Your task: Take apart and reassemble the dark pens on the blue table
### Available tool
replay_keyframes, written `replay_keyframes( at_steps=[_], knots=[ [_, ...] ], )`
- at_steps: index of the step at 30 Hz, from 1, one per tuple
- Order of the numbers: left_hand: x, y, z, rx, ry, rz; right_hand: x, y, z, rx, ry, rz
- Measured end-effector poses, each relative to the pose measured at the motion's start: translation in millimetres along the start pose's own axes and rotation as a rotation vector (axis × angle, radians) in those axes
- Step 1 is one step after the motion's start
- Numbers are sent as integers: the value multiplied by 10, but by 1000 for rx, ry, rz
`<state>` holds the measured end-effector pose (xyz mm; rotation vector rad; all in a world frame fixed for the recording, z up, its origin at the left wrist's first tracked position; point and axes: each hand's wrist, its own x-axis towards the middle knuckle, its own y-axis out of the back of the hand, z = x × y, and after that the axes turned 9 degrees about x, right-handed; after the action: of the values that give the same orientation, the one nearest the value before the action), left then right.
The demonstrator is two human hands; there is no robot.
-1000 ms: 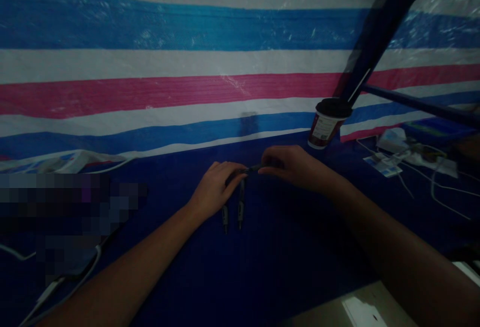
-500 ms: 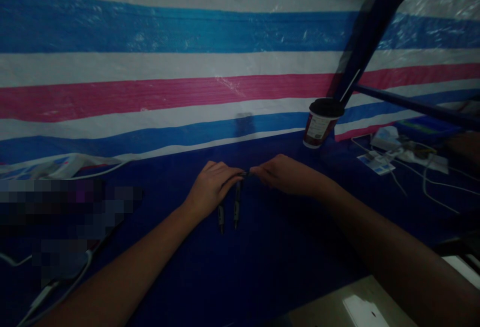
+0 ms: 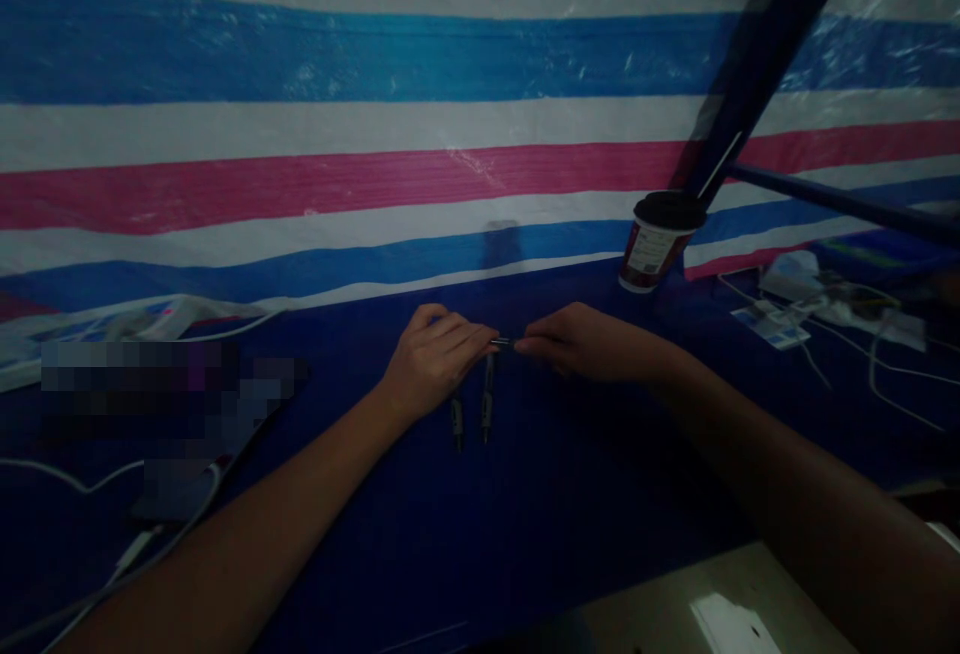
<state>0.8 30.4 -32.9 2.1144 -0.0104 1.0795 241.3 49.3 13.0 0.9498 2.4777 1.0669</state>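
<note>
My left hand [image 3: 442, 359] is closed over a slim dark pen [image 3: 504, 342], most of it hidden by the fingers. The pen's narrow end shows between the two hands, with a pale glint along it. From the other side, my right hand [image 3: 581, 339] pinches at the tip of that end; whether it grips a separate small part I cannot make out. Below my left hand lie two more pens with grey grips, a left one [image 3: 457, 424] and a right one [image 3: 487, 414], tips toward me and upper ends partly hidden by the hand.
All this is on a dark blue table [image 3: 420, 534]. A lidded paper cup [image 3: 652, 249] stands at the back right, by a blue post [image 3: 765, 84]. White cables and packets [image 3: 795, 284] lie at right. A power strip [image 3: 165, 319] and a blurred-out device [image 3: 217, 434] are at left.
The whole view has shifted, so things appear slightly farther right. Slightly more of the held pen's end shows between my hands. Both hands keep their hold.
</note>
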Motion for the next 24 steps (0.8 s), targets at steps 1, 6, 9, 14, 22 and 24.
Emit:
replay_keyframes(
  at_steps=[1,6,9,14,22,24],
  knots=[
    [3,6,-5,4,-16,8,-2,4,10,59,-17,-16],
    [1,-6,17,7,-23,59,3,26,104,248,-60,-180],
    [-4,-20,40,73,63,156,11,25,100,279,-7,-144],
    [-12,13,46,-34,34,12,29,-4,36,358,-39,-147],
    [-5,-23,100,-264,32,-69,145,-126,222,604,56,-45],
    [11,-20,123,-284,62,-87,165,-182,224,641,79,-2]
  ],
)
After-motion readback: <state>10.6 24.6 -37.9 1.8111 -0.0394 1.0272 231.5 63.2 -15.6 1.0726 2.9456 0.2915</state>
